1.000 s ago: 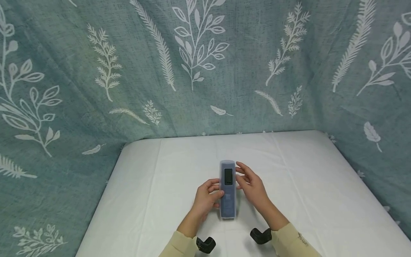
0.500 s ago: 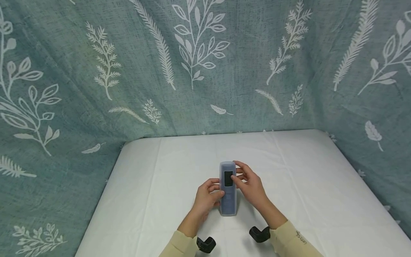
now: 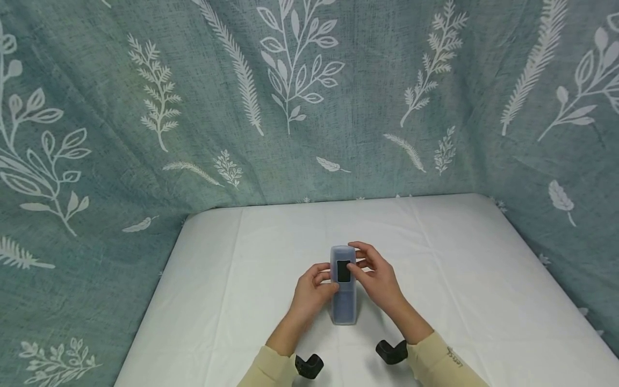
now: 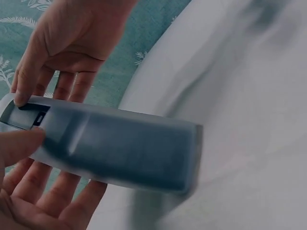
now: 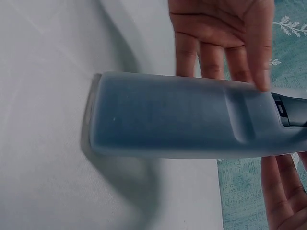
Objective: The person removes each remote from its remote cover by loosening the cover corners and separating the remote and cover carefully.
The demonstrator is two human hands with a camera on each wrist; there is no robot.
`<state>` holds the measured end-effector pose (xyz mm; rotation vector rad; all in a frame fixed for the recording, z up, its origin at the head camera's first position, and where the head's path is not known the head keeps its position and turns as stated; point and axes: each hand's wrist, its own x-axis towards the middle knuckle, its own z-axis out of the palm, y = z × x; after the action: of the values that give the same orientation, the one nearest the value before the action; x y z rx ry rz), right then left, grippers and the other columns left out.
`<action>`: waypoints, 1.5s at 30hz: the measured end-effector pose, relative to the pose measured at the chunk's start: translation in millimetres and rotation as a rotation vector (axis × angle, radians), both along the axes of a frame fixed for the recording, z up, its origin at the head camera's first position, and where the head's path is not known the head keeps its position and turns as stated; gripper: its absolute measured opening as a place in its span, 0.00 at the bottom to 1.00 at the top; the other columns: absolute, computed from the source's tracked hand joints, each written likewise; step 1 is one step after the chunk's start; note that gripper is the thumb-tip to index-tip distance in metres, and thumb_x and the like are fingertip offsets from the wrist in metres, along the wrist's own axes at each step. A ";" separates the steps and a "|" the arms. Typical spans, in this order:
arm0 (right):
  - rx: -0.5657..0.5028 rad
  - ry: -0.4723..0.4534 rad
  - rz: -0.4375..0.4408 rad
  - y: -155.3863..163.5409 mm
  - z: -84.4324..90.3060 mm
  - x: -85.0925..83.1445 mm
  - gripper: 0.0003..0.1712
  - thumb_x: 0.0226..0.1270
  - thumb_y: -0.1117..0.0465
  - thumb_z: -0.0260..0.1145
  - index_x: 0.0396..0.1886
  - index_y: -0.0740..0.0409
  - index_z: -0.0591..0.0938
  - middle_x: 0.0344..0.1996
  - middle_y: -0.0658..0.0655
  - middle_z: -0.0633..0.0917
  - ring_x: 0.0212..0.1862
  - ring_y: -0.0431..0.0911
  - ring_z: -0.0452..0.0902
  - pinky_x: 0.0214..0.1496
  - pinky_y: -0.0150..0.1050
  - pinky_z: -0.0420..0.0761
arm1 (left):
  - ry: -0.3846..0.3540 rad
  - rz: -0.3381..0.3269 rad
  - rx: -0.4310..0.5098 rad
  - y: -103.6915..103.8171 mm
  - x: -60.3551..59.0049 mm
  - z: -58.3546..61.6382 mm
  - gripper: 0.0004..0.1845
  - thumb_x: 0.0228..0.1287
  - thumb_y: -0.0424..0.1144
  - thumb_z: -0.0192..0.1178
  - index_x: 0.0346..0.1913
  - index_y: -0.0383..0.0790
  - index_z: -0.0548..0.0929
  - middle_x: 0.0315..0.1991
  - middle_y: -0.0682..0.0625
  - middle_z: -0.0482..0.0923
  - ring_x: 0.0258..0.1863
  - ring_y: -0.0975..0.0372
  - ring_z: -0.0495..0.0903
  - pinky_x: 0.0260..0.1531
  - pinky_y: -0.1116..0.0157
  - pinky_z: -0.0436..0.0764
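Note:
A slim blue-grey remote control [image 3: 344, 303] in a translucent sleeve stands raised in front of me, its dark screen [image 3: 343, 271] towards the head camera. Its lower end is close to the white tabletop. My left hand [image 3: 308, 293] holds the left edge, thumb on the front just below the screen, other fingers along the side and behind. With my right hand [image 3: 379, 279] I pinch the upper right edge. That thumb overlaps the screen's right side, and the fingers reach behind. In the left wrist view the sleeved remote [image 4: 120, 148] lies between both hands.
A white cloth [image 3: 261, 236] covers the table. Blue-green curtains [image 3: 300, 156] with white leaf prints hang behind it and at both sides. Black wrist devices [image 3: 309, 366] sit at both cuffs of the light yellow sleeves [image 3: 268, 368].
My right thumb has come onto the front of the remote control at the screen. The left hand has slid slightly up its edge, and the remote's top end sits a little lower in view.

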<state>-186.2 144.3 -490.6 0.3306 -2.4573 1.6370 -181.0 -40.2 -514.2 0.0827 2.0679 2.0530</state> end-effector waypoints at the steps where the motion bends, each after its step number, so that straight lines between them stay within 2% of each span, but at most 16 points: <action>1: 0.000 0.002 0.000 0.1 0.1 -0.2 0.26 0.69 0.60 0.69 0.65 0.44 0.75 0.48 0.57 0.85 0.43 0.47 0.83 0.38 0.32 0.82 | 0.011 0.002 -0.005 -0.5 -1.6 2.8 0.27 0.61 0.32 0.65 0.64 0.40 0.75 0.50 0.43 0.86 0.42 0.62 0.86 0.41 0.67 0.84; 5: 0.018 0.012 0.004 -0.1 0.5 1.0 0.26 0.69 0.59 0.68 0.65 0.44 0.75 0.48 0.56 0.85 0.44 0.47 0.83 0.40 0.32 0.82 | 0.057 0.012 -0.008 -2.4 -8.1 16.2 0.27 0.63 0.33 0.66 0.65 0.46 0.76 0.54 0.45 0.85 0.46 0.60 0.87 0.44 0.65 0.86; 10: 0.025 0.020 0.003 -0.7 0.7 3.2 0.25 0.69 0.58 0.68 0.64 0.44 0.75 0.47 0.55 0.85 0.45 0.46 0.83 0.42 0.31 0.83 | 0.147 0.010 -0.058 -1.2 -13.2 30.6 0.27 0.64 0.35 0.67 0.65 0.55 0.77 0.56 0.49 0.84 0.49 0.60 0.86 0.47 0.64 0.86; 14: 0.023 0.037 0.007 -1.8 1.7 4.9 0.24 0.69 0.58 0.68 0.63 0.44 0.76 0.47 0.55 0.85 0.43 0.45 0.84 0.41 0.30 0.84 | 0.231 0.018 -0.107 1.5 -13.8 36.3 0.26 0.64 0.34 0.67 0.64 0.54 0.79 0.58 0.48 0.82 0.52 0.57 0.84 0.47 0.65 0.86; 19: 0.033 0.059 -0.001 -3.2 3.0 7.1 0.23 0.69 0.59 0.68 0.62 0.45 0.76 0.47 0.54 0.85 0.43 0.45 0.84 0.40 0.29 0.85 | 0.289 0.029 -0.151 3.7 -11.7 35.4 0.25 0.63 0.32 0.68 0.62 0.52 0.81 0.61 0.47 0.81 0.53 0.56 0.85 0.48 0.68 0.86; 24: 0.046 0.089 -0.028 -4.7 3.6 10.0 0.21 0.68 0.60 0.69 0.59 0.47 0.78 0.45 0.55 0.86 0.41 0.45 0.85 0.40 0.29 0.85 | 0.321 0.028 -0.160 4.8 -8.9 33.4 0.24 0.63 0.31 0.68 0.62 0.50 0.81 0.59 0.46 0.82 0.52 0.55 0.85 0.48 0.69 0.85; 32: 0.082 0.176 -0.067 -6.4 5.1 10.6 0.20 0.65 0.63 0.71 0.56 0.49 0.80 0.43 0.54 0.89 0.38 0.45 0.86 0.38 0.29 0.86 | 0.333 0.003 -0.102 3.7 -7.1 34.0 0.24 0.63 0.29 0.67 0.62 0.48 0.81 0.59 0.44 0.81 0.53 0.53 0.84 0.50 0.69 0.85; 38: 0.084 0.246 -0.074 -5.6 4.6 11.0 0.19 0.63 0.67 0.71 0.53 0.51 0.82 0.42 0.55 0.90 0.38 0.45 0.88 0.36 0.29 0.86 | 0.340 -0.019 -0.107 1.2 -7.2 34.1 0.26 0.62 0.28 0.67 0.63 0.47 0.80 0.60 0.46 0.81 0.53 0.54 0.84 0.51 0.70 0.84; 42: 0.068 0.265 -0.078 -4.8 4.6 10.4 0.17 0.64 0.68 0.70 0.52 0.51 0.84 0.42 0.54 0.90 0.37 0.41 0.87 0.35 0.28 0.86 | 0.343 -0.028 -0.113 0.1 -7.8 33.1 0.26 0.62 0.28 0.67 0.63 0.48 0.80 0.59 0.47 0.81 0.53 0.55 0.84 0.50 0.71 0.84; 45: 0.071 0.280 -0.084 -3.3 4.7 10.2 0.17 0.64 0.67 0.71 0.51 0.51 0.85 0.42 0.53 0.91 0.37 0.41 0.88 0.33 0.26 0.85 | 0.361 -0.042 -0.118 -0.8 -7.4 33.9 0.26 0.62 0.28 0.67 0.63 0.47 0.80 0.58 0.47 0.81 0.53 0.55 0.84 0.50 0.71 0.84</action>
<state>-176.0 141.1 -485.9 0.4286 -2.2889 1.3695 -188.5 -41.1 -480.3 0.5065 2.3629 2.0042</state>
